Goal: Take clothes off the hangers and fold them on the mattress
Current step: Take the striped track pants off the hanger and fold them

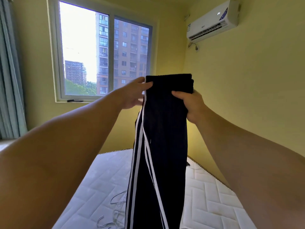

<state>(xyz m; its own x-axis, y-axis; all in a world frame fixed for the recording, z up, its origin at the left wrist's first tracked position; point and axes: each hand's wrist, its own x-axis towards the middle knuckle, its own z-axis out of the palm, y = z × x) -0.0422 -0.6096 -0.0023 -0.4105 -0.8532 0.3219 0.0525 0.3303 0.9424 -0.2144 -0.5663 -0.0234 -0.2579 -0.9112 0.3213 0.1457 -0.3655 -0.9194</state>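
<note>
Dark navy track trousers with white side stripes hang lengthwise in front of me, held up high at the waistband. My left hand pinches the striped left edge of the waistband. My right hand grips the right side, fingers curled over the cloth. The legs drop down over the white quilted mattress, and their lower ends run out of view. Several thin wire hangers lie on the mattress at the lower left of the trousers.
A window fills the far wall, with a curtain at the left edge. An air conditioner is mounted high on the right wall. The mattress sits against the yellow right wall and corner.
</note>
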